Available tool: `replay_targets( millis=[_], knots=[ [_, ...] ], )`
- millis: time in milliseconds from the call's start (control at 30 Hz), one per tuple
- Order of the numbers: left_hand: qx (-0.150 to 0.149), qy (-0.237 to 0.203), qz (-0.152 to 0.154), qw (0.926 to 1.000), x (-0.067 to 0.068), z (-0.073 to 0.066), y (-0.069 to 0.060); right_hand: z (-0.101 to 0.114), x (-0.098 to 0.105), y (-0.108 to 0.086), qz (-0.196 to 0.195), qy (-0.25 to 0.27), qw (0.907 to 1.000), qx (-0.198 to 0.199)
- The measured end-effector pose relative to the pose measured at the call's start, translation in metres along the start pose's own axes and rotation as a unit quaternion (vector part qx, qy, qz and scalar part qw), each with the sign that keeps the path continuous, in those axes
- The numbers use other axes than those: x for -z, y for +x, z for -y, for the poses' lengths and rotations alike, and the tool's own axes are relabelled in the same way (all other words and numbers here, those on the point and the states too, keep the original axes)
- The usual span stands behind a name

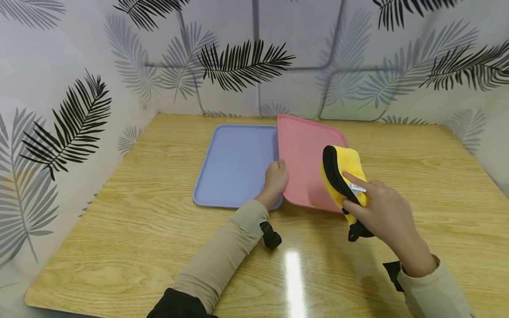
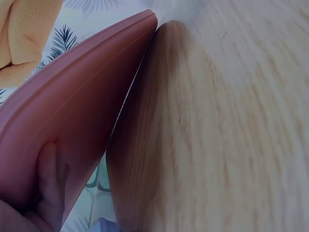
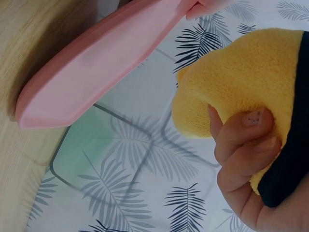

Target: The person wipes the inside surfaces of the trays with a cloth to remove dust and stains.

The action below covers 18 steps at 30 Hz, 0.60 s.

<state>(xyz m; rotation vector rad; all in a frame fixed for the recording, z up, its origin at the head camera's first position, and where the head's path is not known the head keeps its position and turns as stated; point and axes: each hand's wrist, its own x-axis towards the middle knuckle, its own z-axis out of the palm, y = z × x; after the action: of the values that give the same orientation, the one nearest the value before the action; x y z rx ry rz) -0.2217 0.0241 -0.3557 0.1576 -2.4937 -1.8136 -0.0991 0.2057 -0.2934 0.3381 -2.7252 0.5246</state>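
Observation:
A pink tray [image 1: 308,163] is tilted up at its left side, where my left hand [image 1: 276,179] grips the edge. In the left wrist view the fingers of that hand [image 2: 46,188] curl beneath the pink tray [image 2: 82,92]. My right hand [image 1: 383,212] holds a folded yellow cloth [image 1: 350,163] with a black border and a white tag, in front of the tray's right part. The right wrist view shows the fingers curled into the fluffy yellow cloth [image 3: 241,72], apart from the pink tray [image 3: 101,63].
A blue tray [image 1: 240,165] lies flat on the wooden table [image 1: 159,247], left of the pink one, which overlaps its right edge. Behind the table hangs a leaf-patterned sheet [image 1: 278,88].

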Motion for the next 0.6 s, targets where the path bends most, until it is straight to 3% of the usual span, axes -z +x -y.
replay_targets(
  millis=[100,133,167,300,367,400,600],
  knots=[
    [0.005,-0.001,0.017,0.9998,-0.003,0.007,0.007,0.0,0.0,0.0,0.003,0.0,1.0,0.0],
    [0.002,0.007,0.018,0.9998,-0.004,0.007,0.005,0.0,-0.001,0.0,0.003,-0.001,1.0,0.001],
    [-0.015,0.007,0.02,0.9997,-0.009,0.017,0.013,0.0,-0.001,0.0,0.003,-0.001,1.0,0.002],
    [-0.015,0.029,0.033,0.9989,-0.013,0.024,0.021,-0.001,-0.002,-0.001,0.003,-0.002,1.0,0.004],
    [-0.01,0.031,0.04,0.9987,-0.013,0.023,0.022,-0.002,-0.002,-0.001,0.002,-0.002,1.0,0.006],
    [0.007,0.037,0.045,0.9983,-0.009,0.013,0.015,-0.002,-0.003,-0.001,0.0,-0.002,1.0,0.007],
    [-0.001,0.038,0.053,0.9979,-0.003,-0.001,0.003,-0.003,-0.004,-0.001,-0.003,-0.002,0.9999,0.012]
  ],
)
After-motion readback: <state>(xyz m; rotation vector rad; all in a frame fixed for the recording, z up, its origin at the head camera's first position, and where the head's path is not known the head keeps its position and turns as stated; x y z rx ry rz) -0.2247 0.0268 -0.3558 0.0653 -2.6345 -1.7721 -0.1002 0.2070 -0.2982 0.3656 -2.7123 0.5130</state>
